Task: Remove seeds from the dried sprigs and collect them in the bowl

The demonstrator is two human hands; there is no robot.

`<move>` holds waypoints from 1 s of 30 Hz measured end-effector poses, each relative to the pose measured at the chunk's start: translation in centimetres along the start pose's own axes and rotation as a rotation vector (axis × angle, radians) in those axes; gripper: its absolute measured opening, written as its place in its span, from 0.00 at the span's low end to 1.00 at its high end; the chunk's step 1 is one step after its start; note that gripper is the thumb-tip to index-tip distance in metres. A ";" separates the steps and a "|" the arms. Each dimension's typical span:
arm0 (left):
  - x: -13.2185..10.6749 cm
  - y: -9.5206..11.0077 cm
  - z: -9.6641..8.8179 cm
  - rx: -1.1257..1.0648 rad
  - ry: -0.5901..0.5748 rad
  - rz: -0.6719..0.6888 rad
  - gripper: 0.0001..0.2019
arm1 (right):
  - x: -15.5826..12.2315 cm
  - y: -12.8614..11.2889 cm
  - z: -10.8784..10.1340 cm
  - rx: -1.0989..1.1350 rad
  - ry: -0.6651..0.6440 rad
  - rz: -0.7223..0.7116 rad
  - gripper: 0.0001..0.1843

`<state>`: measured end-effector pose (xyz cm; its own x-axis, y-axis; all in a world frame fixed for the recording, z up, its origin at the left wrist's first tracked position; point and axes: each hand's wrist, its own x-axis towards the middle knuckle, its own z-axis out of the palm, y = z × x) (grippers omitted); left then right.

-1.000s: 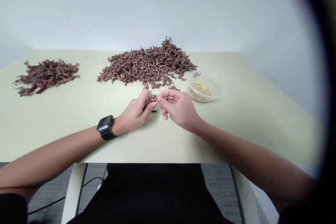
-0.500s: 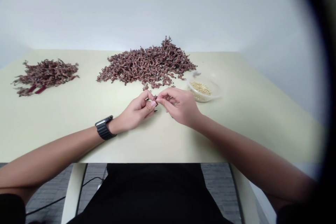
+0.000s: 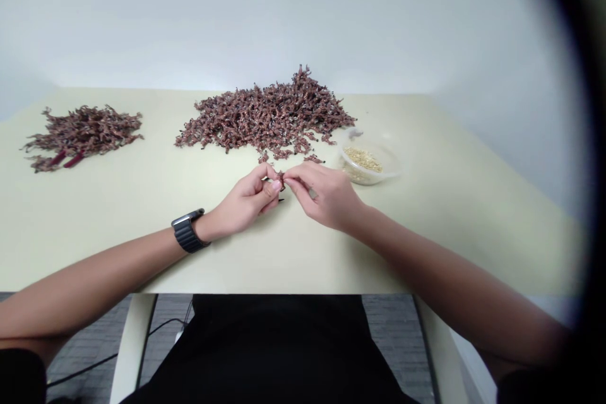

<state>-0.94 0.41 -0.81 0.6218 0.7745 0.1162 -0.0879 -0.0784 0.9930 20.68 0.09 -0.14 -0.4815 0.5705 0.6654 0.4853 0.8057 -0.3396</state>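
My left hand (image 3: 249, 199), a dark watch on its wrist, is closed with thumb and forefinger pinching a small brown twisted piece (image 3: 281, 179). A thin black tip (image 3: 281, 200) sticks out below those fingers; what it belongs to is hidden. From the right, my right hand (image 3: 329, 194) meets the piece with thumb and forefinger pressed together at its edge. Whatever lies between those fingertips is too small to make out. Behind the hands spreads a large heap of similar brown pieces (image 3: 265, 115), some with dark ends.
Right of the heap stands a clear plastic bowl (image 3: 391, 170) holding small gold-coloured bits (image 3: 363, 159). A smaller brown pile (image 3: 89, 129) lies at the far left, with dark red strips (image 3: 73, 160) at its front. A wall rises behind the pale table (image 3: 265, 265).
My right fingers have shifted slightly on the brown piece, and the thumb and forefinger look straighter. My left hand keeps its place and its grip.
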 end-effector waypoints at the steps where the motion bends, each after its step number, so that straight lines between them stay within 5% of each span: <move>1: 0.0 0.0 0.0 0.001 -0.002 0.000 0.11 | 0.0 -0.1 0.0 0.007 0.005 0.023 0.07; 13: 0.1 -0.2 -0.3 -0.008 0.014 0.007 0.12 | 0.7 -0.2 -0.5 0.663 -0.018 0.689 0.16; 30: 0.2 -0.1 -0.4 -0.003 0.044 -0.015 0.13 | 1.0 -0.1 -0.6 0.794 -0.050 0.804 0.18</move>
<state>-1.11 0.86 -0.88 0.5882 0.8025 0.1001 -0.0808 -0.0649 0.9946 20.58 0.43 0.96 -0.2764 0.9601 0.0417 0.0749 0.0648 -0.9951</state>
